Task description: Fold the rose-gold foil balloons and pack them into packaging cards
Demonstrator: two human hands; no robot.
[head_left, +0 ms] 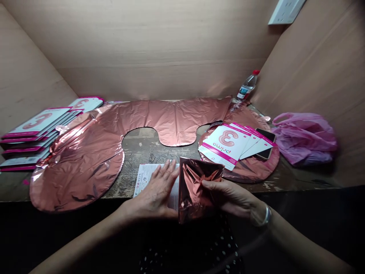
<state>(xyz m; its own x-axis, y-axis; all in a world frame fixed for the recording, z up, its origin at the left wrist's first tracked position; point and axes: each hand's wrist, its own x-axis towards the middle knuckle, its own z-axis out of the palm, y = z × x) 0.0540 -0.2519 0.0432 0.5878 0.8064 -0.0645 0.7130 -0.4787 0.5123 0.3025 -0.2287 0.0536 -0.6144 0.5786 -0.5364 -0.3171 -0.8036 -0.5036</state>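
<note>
My right hand [236, 196] pinches a folded rose-gold foil balloon [196, 186], thumb on top, just past the table's front edge. Flat on a white printed packet [144, 177] lies my left hand [156, 190], its fingers stretched out. The packet sits at the table's edge, partly hidden by that hand and by the folded foil, whose left edge is close to my left thumb. Behind both hands a large unfolded foil balloon [137, 114] in the same colour spreads across the table in a curved shape.
Stacked packets marked with a 3 [37, 121] stand at the left. On the balloon's right end rest several printed cards [225, 142] and a phone [265, 148]. A pink plastic bag [306, 137] and a water bottle [247, 86] are farther right. Wooden walls [159, 49] enclose the table.
</note>
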